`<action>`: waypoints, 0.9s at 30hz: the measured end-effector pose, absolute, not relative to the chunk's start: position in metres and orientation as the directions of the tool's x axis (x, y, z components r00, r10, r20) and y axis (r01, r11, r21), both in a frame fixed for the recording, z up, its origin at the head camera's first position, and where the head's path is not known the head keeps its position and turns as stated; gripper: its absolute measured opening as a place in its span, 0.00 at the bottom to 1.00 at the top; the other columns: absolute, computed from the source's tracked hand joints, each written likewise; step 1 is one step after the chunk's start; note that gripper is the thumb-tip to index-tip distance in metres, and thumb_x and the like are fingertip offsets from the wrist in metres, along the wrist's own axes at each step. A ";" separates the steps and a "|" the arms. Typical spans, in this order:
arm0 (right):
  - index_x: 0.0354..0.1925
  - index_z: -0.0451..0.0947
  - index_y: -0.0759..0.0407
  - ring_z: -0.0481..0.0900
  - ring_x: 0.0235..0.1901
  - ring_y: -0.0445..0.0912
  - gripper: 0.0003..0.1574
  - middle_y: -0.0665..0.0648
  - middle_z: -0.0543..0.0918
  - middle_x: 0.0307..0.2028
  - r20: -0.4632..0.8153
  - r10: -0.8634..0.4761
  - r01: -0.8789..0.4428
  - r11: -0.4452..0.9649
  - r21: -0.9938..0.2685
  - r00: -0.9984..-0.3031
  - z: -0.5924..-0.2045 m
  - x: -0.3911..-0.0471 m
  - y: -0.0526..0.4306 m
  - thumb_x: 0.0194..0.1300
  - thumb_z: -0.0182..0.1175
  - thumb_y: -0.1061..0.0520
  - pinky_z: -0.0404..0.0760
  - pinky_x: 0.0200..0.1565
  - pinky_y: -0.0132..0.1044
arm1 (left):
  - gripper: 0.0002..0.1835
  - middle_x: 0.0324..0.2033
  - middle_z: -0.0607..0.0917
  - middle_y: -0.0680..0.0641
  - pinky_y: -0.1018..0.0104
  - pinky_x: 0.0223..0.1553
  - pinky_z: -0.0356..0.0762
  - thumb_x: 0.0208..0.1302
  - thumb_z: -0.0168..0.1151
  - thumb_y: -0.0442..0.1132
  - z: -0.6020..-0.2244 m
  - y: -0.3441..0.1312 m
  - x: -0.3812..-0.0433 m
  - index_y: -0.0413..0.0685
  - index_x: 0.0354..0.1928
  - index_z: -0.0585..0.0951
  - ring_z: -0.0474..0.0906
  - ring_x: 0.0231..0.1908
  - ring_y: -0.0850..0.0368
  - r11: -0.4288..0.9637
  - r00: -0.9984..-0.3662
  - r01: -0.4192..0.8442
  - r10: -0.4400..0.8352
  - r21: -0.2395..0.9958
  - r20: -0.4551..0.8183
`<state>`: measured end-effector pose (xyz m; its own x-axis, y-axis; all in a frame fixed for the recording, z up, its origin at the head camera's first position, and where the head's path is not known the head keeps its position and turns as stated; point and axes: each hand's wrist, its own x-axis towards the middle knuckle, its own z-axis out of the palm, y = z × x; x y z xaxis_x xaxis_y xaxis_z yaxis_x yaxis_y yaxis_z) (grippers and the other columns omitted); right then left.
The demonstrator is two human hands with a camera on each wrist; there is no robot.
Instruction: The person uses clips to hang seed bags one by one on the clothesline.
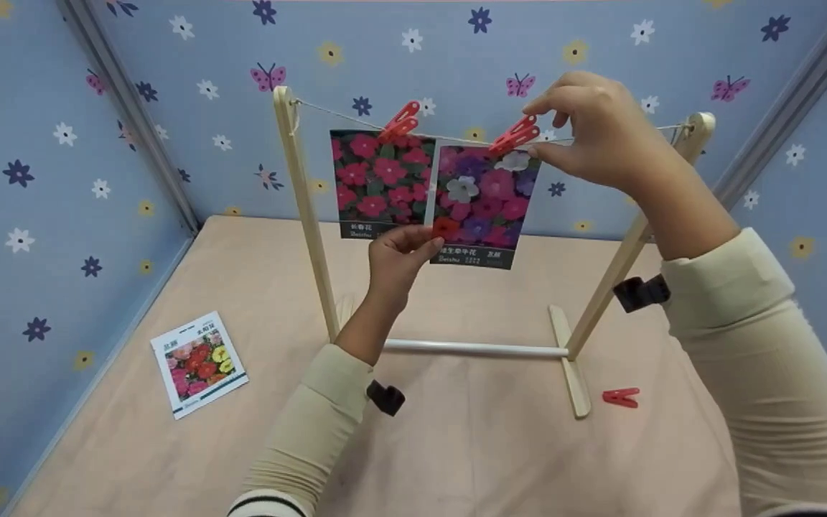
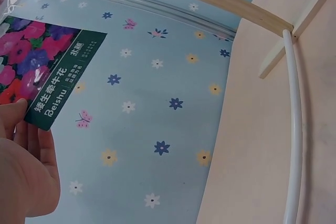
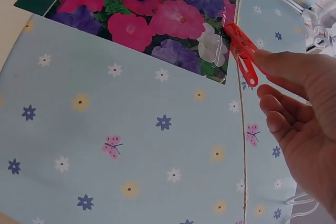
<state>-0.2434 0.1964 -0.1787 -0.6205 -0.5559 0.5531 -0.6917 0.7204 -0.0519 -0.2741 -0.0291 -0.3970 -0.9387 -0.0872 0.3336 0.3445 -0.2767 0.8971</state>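
Observation:
A seed packet with pink, purple and white flowers (image 1: 487, 194) hangs from a string, a red clothespin (image 1: 515, 135) clamped at its top edge. My left hand (image 1: 400, 262) pinches this packet's lower left corner between thumb and fingers, as the left wrist view also shows. Beside the clothespin is my right hand (image 1: 600, 133), thumb and index finger spread apart around its handles. In the right wrist view one digit touches or nearly touches the clothespin (image 3: 242, 53); the other fingers are apart from it. A second packet with pink flowers (image 1: 385, 176) hangs to the left under another red clothespin (image 1: 400, 122).
The string runs between two wooden posts (image 1: 304, 215) of a stand with a white crossbar (image 1: 471, 348). On the pink tabletop (image 1: 471, 438) lie another seed packet (image 1: 200, 365) at the left and a loose red clothespin (image 1: 621, 398) at the right. Flower-patterned panels surround the table.

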 end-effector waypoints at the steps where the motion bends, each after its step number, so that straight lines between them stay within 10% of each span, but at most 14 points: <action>1: 0.50 0.82 0.66 0.76 0.39 0.53 0.19 0.63 0.80 0.44 0.574 -0.559 -0.704 0.708 -0.045 -0.598 -0.180 -0.244 0.197 0.60 0.69 0.62 0.77 0.40 0.38 | 0.07 0.31 0.86 0.48 0.71 0.30 0.77 0.54 0.72 0.27 -0.397 -0.030 -0.273 0.36 0.36 0.86 0.79 0.32 0.58 -0.270 -0.938 0.347 -0.087 0.898 0.336; 11: 0.41 0.82 0.70 0.76 0.31 0.51 0.13 0.65 0.81 0.35 0.761 -0.534 -0.798 0.602 0.037 -0.367 -0.200 -0.248 0.207 0.59 0.69 0.64 0.69 0.35 0.24 | 0.09 0.31 0.87 0.47 0.68 0.32 0.81 0.54 0.73 0.30 -0.398 -0.034 -0.269 0.35 0.38 0.86 0.81 0.33 0.56 -0.165 -0.909 0.416 -0.054 0.894 0.413; 27: 0.41 0.84 0.67 0.74 0.30 0.48 0.16 0.62 0.83 0.35 0.830 -0.351 -0.791 0.589 -0.165 -0.434 -0.242 -0.236 0.229 0.51 0.74 0.67 0.69 0.35 0.22 | 0.13 0.38 0.87 0.39 0.62 0.40 0.83 0.56 0.72 0.31 -0.397 -0.042 -0.262 0.33 0.43 0.84 0.83 0.38 0.51 -0.037 -0.892 0.453 -0.018 0.891 0.453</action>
<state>-0.2357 0.2294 -0.2424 -0.4342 -0.3512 0.8295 -0.7911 0.5891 -0.1647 -0.2616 -0.0421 -0.3970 -0.8915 -0.0178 0.4527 0.4530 -0.0373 0.8907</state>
